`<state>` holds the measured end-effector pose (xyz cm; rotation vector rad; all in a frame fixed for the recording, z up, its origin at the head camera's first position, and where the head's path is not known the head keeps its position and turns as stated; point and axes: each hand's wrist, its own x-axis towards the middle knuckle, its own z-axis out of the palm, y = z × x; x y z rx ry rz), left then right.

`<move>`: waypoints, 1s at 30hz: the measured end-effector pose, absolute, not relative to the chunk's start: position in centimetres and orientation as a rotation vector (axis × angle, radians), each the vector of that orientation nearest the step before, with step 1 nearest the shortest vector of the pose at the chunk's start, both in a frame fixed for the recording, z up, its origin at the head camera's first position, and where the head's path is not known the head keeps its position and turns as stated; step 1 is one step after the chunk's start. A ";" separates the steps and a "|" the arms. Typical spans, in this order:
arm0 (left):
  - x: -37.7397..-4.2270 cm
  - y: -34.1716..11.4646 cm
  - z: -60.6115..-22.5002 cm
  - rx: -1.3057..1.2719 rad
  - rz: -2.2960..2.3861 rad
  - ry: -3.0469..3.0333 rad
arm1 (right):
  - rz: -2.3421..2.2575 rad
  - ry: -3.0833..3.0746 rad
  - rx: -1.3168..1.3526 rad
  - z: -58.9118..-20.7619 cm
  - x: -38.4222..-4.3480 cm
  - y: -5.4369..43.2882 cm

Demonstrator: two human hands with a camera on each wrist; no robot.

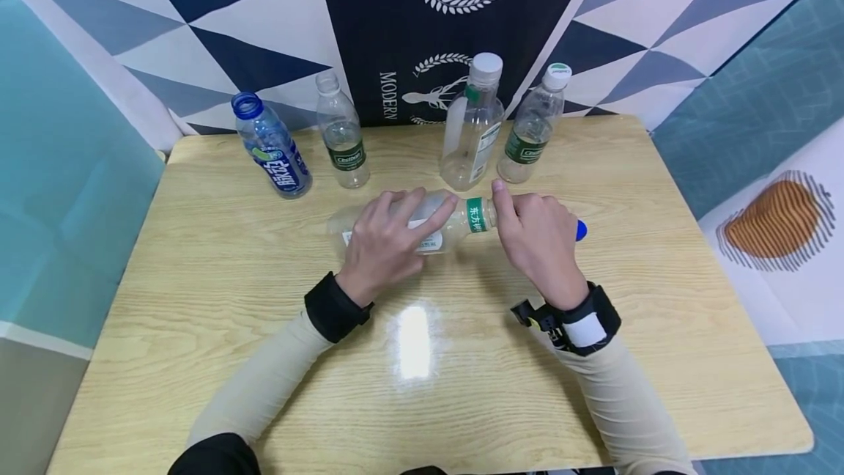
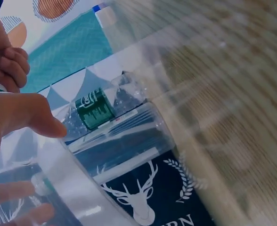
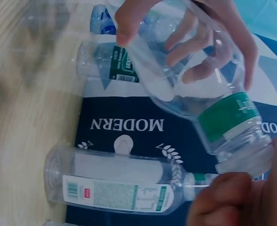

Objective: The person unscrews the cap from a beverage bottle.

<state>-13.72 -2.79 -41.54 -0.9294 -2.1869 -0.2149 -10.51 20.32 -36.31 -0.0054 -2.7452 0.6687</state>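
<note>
Clear plastic bottle (image 1: 455,232), long axis nine-to-three, neck toward three. Left hand (image 1: 389,240) clamped round body; right hand (image 1: 542,237) fingers clamped at neck; capped, can't tell.

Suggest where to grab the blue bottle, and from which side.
Round the middle of the blue bottle, probably coming from the person's left. It stands upright, so its rounded body can be wrapped from the side; the left side looks open, while a small clear bottle stands to its right. The left hand would first need to release the held bottle.
</note>
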 end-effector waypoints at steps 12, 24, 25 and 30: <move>-13.0 -2.8 -40.6 -0.994 -0.448 -2.339 | 0.860 -2.409 0.223 -37.3 -10.9 20.6; -12.8 -2.7 -40.3 -1.064 -0.669 -2.353 | 0.882 -2.226 0.436 -36.9 -11.3 20.6; -12.8 -2.7 -40.3 -1.069 -0.679 -2.357 | 0.856 -2.228 0.450 -36.9 -11.3 20.7; -12.9 -2.8 -40.3 -1.042 -0.651 -2.372 | 0.739 -2.369 0.425 -36.3 -11.2 21.3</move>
